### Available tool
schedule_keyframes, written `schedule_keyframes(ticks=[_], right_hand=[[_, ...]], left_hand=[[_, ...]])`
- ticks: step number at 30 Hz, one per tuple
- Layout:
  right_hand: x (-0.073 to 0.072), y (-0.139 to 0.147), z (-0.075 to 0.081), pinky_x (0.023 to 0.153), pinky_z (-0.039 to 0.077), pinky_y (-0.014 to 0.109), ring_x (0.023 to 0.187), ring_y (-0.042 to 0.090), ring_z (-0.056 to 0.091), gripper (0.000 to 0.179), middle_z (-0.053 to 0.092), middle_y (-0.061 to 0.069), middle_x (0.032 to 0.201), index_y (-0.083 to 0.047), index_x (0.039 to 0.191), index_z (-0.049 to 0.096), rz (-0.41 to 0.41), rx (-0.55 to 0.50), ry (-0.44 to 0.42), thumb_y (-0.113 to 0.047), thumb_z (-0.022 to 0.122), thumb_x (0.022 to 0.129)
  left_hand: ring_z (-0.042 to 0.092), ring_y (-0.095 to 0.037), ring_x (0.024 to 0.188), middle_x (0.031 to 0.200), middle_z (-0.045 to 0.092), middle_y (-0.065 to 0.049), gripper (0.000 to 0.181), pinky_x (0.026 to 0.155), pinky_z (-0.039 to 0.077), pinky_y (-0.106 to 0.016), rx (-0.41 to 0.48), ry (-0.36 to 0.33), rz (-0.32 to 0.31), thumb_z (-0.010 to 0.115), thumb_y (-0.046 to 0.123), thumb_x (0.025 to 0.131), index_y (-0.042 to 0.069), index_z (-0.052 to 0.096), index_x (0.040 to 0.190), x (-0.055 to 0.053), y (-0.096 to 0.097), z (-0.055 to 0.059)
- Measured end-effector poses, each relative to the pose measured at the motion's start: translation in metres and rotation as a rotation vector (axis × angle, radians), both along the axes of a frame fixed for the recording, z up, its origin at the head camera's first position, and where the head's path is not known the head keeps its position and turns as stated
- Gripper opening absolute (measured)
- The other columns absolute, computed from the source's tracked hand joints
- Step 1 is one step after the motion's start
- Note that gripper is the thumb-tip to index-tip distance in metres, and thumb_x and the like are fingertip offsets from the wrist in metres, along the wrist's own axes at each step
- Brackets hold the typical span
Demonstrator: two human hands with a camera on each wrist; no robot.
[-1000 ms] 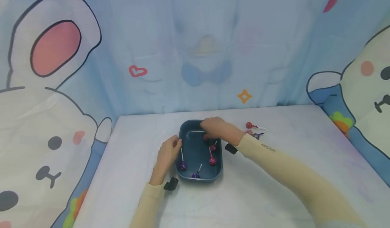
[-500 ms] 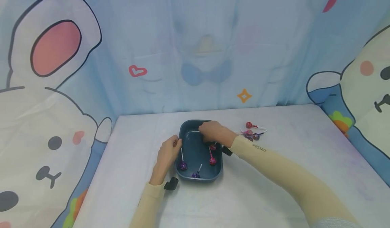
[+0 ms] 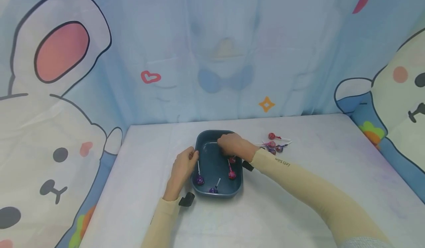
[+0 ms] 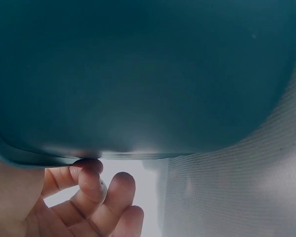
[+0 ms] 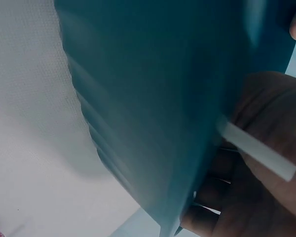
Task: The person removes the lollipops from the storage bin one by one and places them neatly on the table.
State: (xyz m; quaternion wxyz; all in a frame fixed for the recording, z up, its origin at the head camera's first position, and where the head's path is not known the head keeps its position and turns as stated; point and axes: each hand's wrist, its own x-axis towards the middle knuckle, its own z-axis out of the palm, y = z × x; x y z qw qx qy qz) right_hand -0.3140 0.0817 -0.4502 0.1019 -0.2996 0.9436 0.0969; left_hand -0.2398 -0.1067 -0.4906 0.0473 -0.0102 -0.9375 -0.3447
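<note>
A dark teal rectangular tray (image 3: pixel 214 157) stands on the table. My left hand (image 3: pixel 182 168) pinches its left rim between thumb and fingers, and the left wrist view shows the fingertips (image 4: pixel 90 187) right at that edge. Over the tray's far right corner, my right hand (image 3: pixel 236 145) reaches inside with curled fingers. A white lollipop stick (image 5: pixel 261 152) juts out beside its palm in the right wrist view; the candy end is hidden. Inside the tray lie purple lollipops (image 3: pixel 200 180) at the left and near side, and pink-red lollipops (image 3: pixel 231 174) along the right wall.
Several wrapped lollipops (image 3: pixel 272 144) lie in a loose group on the white table (image 3: pixel 282 200), right of the tray and partly behind the right sleeve (image 3: pixel 299 178). A blue cartoon curtain (image 3: pixel 225 108) hangs behind the table.
My right hand has shifted slightly down at the tray's far right, covering a red lollipop seen before. Its sleeve moved left, uncovering more lollipops on the table. My left hand stayed put.
</note>
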Motion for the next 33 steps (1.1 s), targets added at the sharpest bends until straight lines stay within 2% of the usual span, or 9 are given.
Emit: schedule_keyframes(ticks=[7,16,23,33], right_hand=[[0.002,0.000,0.003,0.068,0.052,0.037,0.065,0.015,0.058,0.010,0.067,0.005,0.081,-0.008,0.087,0.066,0.021,0.006,0.033,-0.017,0.065,0.083],[0.005,0.000,0.016,0.060,0.049,0.033,0.059,0.013,0.052,0.007,0.061,0.001,0.068,-0.011,0.080,0.064,0.011,-0.029,0.023,-0.016,0.061,0.084],[0.008,0.007,0.029,0.061,0.046,0.030,0.064,0.013,0.051,0.008,0.058,-0.003,0.071,-0.014,0.085,0.061,0.031,-0.076,0.004,-0.019,0.066,0.081],[0.004,0.024,0.035,0.056,0.041,0.029,0.063,0.012,0.049,0.010,0.057,-0.004,0.072,-0.016,0.083,0.059,0.051,-0.123,0.032,-0.021,0.067,0.080]], left_hand=[[0.041,-0.013,0.053,0.062,0.046,0.000,0.025,0.047,0.031,-0.026,0.008,0.001,0.005,0.047,0.032,0.094,0.016,0.047,0.076,0.001,0.000,0.001],[0.041,-0.013,0.053,0.061,0.045,0.001,0.024,0.047,0.031,-0.026,0.007,0.012,0.003,0.048,0.032,0.093,0.016,0.047,0.075,0.002,0.000,0.002],[0.040,-0.012,0.052,0.060,0.045,0.001,0.026,0.046,0.030,-0.026,0.000,0.005,0.010,0.047,0.033,0.094,0.015,0.046,0.074,0.002,0.001,0.001],[0.041,-0.012,0.051,0.060,0.047,0.000,0.025,0.046,0.031,-0.026,0.001,-0.009,0.014,0.048,0.033,0.093,0.015,0.048,0.075,0.003,0.003,0.002]])
